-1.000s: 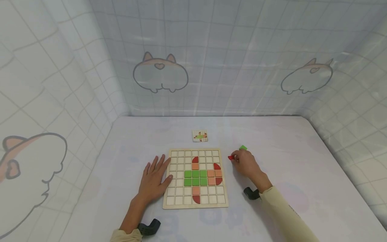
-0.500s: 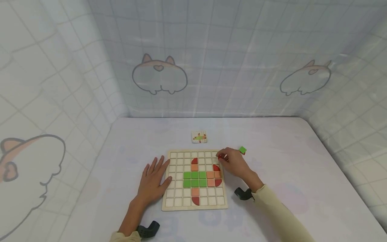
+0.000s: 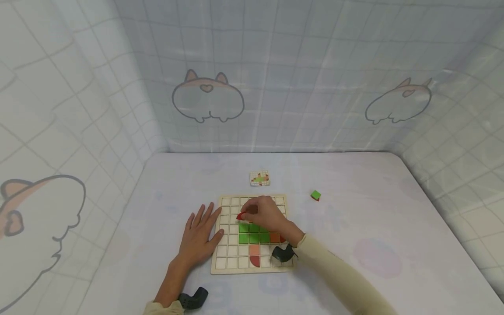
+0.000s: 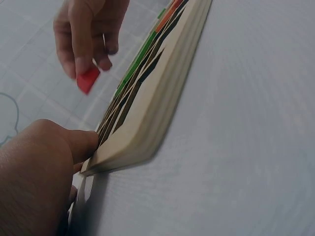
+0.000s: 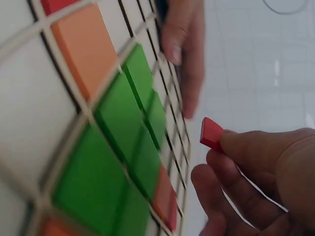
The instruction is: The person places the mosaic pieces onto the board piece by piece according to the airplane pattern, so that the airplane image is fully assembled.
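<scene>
A red quarter-circle tile [image 5: 211, 133] is pinched between the thumb and fingers of my right hand [image 3: 264, 212], held above the board in the right wrist view. Below lies a square wooden grid board [image 3: 214, 262], with green tiles [image 3: 253, 238] in its middle, orange tiles [image 3: 254, 250] and a red quarter-circle tile [image 3: 255, 261]. My right hand and forearm hide the board's upper right part. My left hand [image 3: 198, 238] lies flat with fingers spread at the board's left edge, its thumb on the rim in the left wrist view.
A small pattern card [image 3: 259, 178] lies behind the board. To the right, a green tile [image 3: 316, 194] sits on top of red on the table [image 3: 354, 183]. Dark curved devices [image 3: 194, 299] are strapped at both wrists.
My right hand has carried the red tile leftward, from the table right of the board to above its middle. The left hand stays in place.
</scene>
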`<state>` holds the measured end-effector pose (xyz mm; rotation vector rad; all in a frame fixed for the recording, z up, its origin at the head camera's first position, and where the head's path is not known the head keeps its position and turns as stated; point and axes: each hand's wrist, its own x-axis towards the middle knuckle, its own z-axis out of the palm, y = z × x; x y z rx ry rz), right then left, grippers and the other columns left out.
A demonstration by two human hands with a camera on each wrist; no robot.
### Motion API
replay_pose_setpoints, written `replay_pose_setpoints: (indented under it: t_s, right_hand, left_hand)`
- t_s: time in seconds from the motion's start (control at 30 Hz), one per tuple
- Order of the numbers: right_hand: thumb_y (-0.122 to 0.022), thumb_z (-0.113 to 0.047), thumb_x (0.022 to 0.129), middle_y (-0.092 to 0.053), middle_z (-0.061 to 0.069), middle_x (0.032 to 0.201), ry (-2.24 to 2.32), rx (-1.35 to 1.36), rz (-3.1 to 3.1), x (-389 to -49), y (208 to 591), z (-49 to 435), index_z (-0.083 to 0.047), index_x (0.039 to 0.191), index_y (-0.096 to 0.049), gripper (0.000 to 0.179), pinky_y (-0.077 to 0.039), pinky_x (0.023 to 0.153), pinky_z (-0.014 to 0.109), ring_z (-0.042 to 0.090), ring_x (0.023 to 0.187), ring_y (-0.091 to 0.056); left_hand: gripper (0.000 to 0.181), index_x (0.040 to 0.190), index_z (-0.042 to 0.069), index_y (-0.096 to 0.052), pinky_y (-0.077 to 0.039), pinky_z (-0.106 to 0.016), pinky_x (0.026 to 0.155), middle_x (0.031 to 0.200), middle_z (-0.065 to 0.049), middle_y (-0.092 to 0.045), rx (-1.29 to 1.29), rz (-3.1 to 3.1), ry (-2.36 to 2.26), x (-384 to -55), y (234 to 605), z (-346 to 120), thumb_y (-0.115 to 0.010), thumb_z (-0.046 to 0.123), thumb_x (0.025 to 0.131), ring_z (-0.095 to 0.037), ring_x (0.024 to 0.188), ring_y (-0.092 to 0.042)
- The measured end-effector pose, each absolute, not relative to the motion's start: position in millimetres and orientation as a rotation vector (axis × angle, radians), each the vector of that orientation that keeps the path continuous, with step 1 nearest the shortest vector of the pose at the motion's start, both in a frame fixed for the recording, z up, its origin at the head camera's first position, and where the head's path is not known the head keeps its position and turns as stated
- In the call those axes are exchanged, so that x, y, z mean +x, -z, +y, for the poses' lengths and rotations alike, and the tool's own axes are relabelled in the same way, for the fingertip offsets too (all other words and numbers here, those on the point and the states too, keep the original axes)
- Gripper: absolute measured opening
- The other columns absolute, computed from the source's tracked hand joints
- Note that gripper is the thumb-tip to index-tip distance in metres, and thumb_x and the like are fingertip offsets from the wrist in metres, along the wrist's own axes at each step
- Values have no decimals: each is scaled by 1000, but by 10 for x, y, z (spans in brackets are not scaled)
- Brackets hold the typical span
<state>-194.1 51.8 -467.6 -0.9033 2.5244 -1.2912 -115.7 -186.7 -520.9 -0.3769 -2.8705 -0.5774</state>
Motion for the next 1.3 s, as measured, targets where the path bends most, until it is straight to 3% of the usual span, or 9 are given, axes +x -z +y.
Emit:
replay_pose_setpoints:
  t_s: [0.27,0.47,0.7,1.0,1.3]
  right_hand:
    - [-74,-17,90,-67,-16,79,1065,-975,2588,-1886,4780,290,-15,90,-77,4,-49,63,19,-1,69,-58]
    - [-76,-24,88,-61,-18,78,794,-1198,2737,-1876,4811,275,-22,84,-79,5,-42,70,20,1,71,-50]
    - [-74,-30,89,-58,-15,80,657,-1317,2792,-1861,4833,281,-25,86,-76,6,-38,62,20,5,70,-45]
    - [-78,-39,84,-62,-17,87,560,-1322,2810,-1824,4846,301,-26,96,-79,17,-37,65,23,7,77,-46]
    - [-81,-39,81,-61,-18,80,620,-1319,2790,-1863,4868,254,-25,88,-80,16,-34,62,23,5,71,-41]
  left_hand:
    - [62,152,14,-40,-11,-59,114,158,-13,-30,-387,-2861,574,-1168,5202,-1860,-55,37,97,-37,146,-18]
    - [62,151,13,-41,-12,-60,114,157,-13,-31,-392,-2845,574,-1179,5199,-1855,-56,39,96,-38,146,-19]
    - [62,151,13,-40,-12,-60,113,157,-14,-31,-386,-2847,565,-1191,5212,-1863,-55,39,96,-38,145,-19]
    - [62,151,13,-40,-11,-59,114,157,-13,-31,-382,-2855,579,-1176,5218,-1869,-55,39,97,-38,146,-18]
    - [63,153,15,-38,-8,-58,115,159,-11,-27,-375,-2890,590,-1176,5242,-1881,-52,41,97,-35,147,-15]
